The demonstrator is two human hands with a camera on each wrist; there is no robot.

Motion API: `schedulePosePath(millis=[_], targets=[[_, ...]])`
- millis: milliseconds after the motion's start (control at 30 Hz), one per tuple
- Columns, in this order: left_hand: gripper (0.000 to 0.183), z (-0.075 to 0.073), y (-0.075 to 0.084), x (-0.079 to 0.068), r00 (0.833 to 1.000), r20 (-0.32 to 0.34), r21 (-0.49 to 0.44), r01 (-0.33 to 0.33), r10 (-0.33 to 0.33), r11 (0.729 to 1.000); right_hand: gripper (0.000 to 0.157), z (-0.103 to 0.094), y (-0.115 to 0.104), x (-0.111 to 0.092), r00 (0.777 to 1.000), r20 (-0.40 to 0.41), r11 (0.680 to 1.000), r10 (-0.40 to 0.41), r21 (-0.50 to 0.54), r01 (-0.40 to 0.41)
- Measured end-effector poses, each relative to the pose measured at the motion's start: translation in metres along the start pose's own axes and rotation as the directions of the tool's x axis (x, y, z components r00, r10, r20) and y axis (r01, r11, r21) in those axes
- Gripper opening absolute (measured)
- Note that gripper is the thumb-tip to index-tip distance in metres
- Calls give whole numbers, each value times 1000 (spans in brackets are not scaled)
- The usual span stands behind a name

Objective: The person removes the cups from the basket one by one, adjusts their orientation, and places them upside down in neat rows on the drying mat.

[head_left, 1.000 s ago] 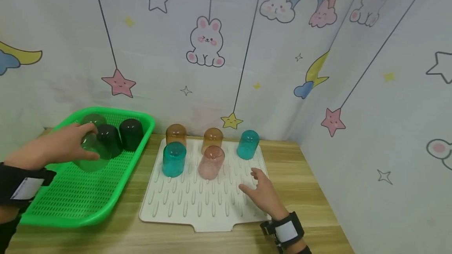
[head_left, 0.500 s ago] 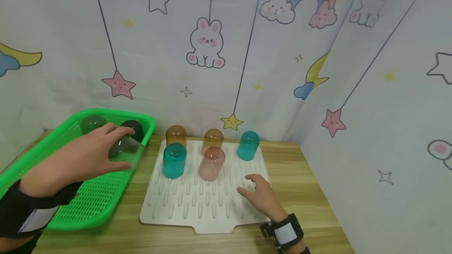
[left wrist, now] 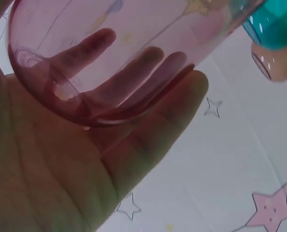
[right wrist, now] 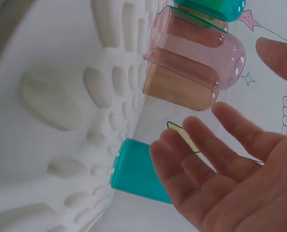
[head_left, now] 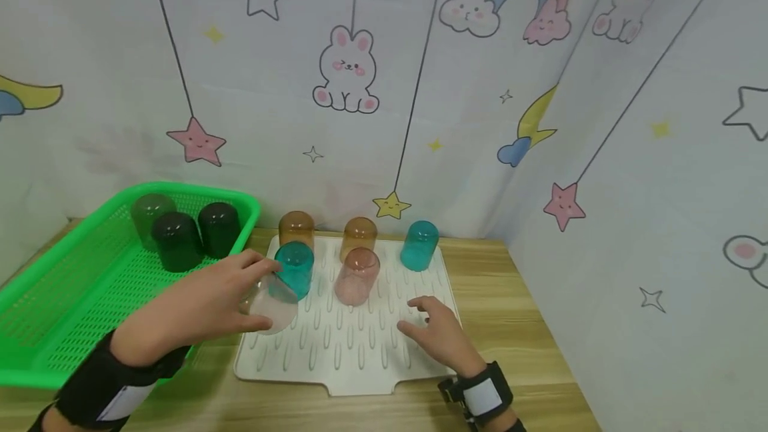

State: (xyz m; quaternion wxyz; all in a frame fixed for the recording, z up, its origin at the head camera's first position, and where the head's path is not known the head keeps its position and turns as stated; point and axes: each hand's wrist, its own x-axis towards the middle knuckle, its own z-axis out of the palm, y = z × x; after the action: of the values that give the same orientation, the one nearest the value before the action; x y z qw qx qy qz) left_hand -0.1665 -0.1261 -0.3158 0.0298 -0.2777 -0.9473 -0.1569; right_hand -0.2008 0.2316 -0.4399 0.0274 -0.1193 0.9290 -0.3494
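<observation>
My left hand [head_left: 207, 302] grips a see-through cup [head_left: 275, 312] between thumb and fingers, over the left side of the white drying tray [head_left: 354, 372]. In the left wrist view this cup [left wrist: 148, 29] looks pink, with the fingers wrapped behind it. A teal cup [head_left: 298, 265] stands upside down just behind it, partly overlapped. To its right is an upturned pink cup [head_left: 357, 279]. Two amber cups, one at left [head_left: 297, 225] and one mid-back [head_left: 360, 235], line the rear beside another teal cup [head_left: 419, 245]. My right hand [head_left: 443, 337] hovers near the tray's right edge, fingers loosely bent, holding nothing.
A green basket [head_left: 255, 212] stands at left. In it are two dark cups, the nearer [head_left: 177, 242] and the farther [head_left: 219, 231], and a greyish-green cup [head_left: 149, 222]. The wooden table [head_left: 510, 305] meets a patterned wall cloth [head_left: 282, 119] at the back.
My left hand has carried the see-through cup rightward, out of the basket area and over the tray's left side. The right hand stays about where it was.
</observation>
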Motion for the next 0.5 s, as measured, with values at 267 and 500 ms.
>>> schedulePosePath(millis=[267, 500], targets=[[68, 20, 19, 21, 996, 67, -28, -57, 59, 998, 43, 0, -5, -2, 989, 115, 994, -97, 52, 92], [62, 34, 29, 29, 991, 95, -36, -96, 99, 995, 46, 2, -11, -6, 975, 182, 989, -128, 99, 111]])
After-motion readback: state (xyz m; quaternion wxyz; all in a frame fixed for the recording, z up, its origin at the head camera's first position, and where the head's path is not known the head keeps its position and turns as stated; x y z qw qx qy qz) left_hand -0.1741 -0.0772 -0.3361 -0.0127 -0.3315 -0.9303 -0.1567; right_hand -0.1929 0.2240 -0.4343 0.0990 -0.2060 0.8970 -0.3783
